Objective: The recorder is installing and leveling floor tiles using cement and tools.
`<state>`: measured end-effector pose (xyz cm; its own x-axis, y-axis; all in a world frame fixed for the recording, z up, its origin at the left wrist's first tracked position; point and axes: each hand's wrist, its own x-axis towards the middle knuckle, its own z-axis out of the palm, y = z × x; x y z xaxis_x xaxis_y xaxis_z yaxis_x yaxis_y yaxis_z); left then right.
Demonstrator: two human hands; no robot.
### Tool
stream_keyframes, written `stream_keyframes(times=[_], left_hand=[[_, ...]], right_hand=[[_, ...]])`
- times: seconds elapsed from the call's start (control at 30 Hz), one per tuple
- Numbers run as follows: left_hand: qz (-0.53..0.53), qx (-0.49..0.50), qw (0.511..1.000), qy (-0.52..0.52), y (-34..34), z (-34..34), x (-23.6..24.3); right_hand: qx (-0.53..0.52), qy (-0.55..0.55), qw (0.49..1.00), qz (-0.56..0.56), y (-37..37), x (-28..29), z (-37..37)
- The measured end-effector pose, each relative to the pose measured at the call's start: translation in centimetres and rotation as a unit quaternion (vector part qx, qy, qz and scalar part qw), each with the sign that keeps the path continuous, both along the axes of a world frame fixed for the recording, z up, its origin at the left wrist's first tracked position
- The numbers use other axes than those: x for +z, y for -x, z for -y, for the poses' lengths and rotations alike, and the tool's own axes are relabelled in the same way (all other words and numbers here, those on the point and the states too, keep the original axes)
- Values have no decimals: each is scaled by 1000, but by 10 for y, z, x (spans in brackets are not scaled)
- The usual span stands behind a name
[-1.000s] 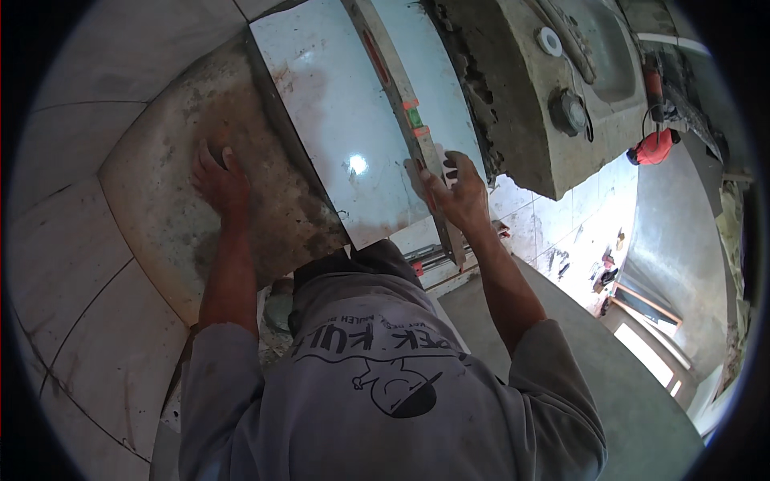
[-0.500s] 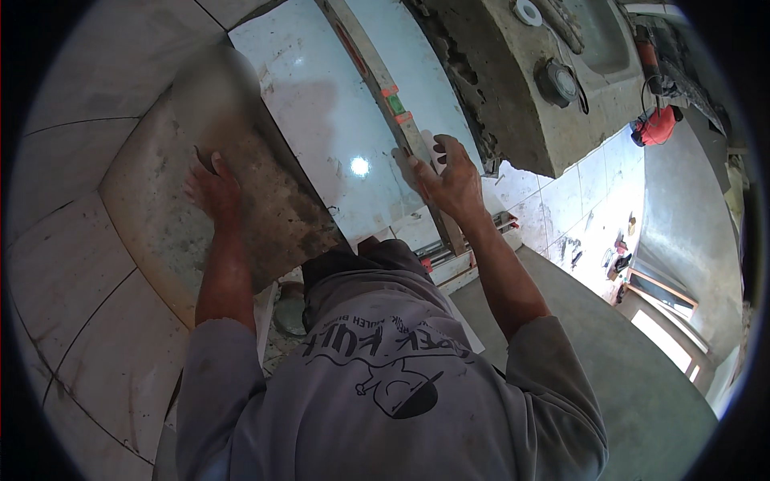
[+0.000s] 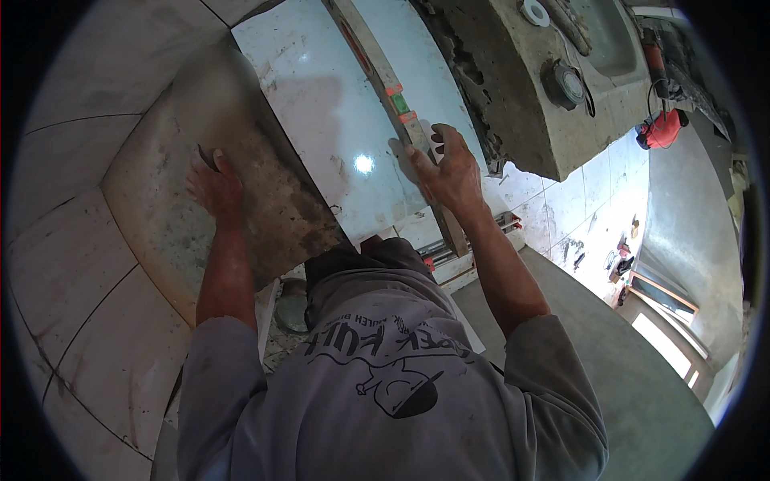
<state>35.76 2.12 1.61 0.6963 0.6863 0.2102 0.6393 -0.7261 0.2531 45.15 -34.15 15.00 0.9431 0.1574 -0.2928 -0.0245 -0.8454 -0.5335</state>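
Observation:
A long spirit level (image 3: 365, 60) with a green vial lies along a glossy white tile (image 3: 309, 120). Over the level's nearer part is my right hand (image 3: 451, 176), its thumb on one side and its fingers spread toward the other. Whether the palm presses on the level cannot be seen. My left hand (image 3: 218, 188) is on the rough, stained concrete surface (image 3: 273, 184) left of the tile, fingers stretched apart and holding nothing. A dark curved mark or sliver shows by its thumb.
To the right stands a raw concrete counter (image 3: 513, 88) with a broken edge, carrying a round tape measure (image 3: 564, 84), a white tape roll (image 3: 534, 13) and a basin (image 3: 613, 40). A power tool (image 3: 654, 60) lies beyond. Tiled wall (image 3: 84, 192) bounds the left.
Both hands keep nearly the same places. The whole view has shifted slightly, and my right hand's fingers sit a little closer in toward the level.

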Motion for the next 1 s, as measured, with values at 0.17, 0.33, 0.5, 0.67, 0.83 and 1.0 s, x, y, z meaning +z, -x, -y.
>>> stream_keyframes(times=[0.17, 0.33, 0.5, 0.67, 0.83, 1.0], left_hand=[[7, 6, 999, -45, 1, -4, -10], [7, 19, 999, -44, 0, -5, -6], [-4, 33, 999, -30, -2, -6, -18], [7, 21, 1000, 18, 4, -5, -8], [43, 27, 997, 61, 8, -12, -10], [-61, 196, 963, 175, 75, -5, -32]], right_hand=[[4, 5, 1000, 9, -5, -1, -8], [8, 27, 1000, 14, -12, -6, -27], [49, 53, 997, 32, -15, -24, -29], [144, -17, 989, 43, -2, 7, -61], [255, -17, 959, 125, -29, 16, -111], [351, -14, 925, 146, -54, 4, -142]])
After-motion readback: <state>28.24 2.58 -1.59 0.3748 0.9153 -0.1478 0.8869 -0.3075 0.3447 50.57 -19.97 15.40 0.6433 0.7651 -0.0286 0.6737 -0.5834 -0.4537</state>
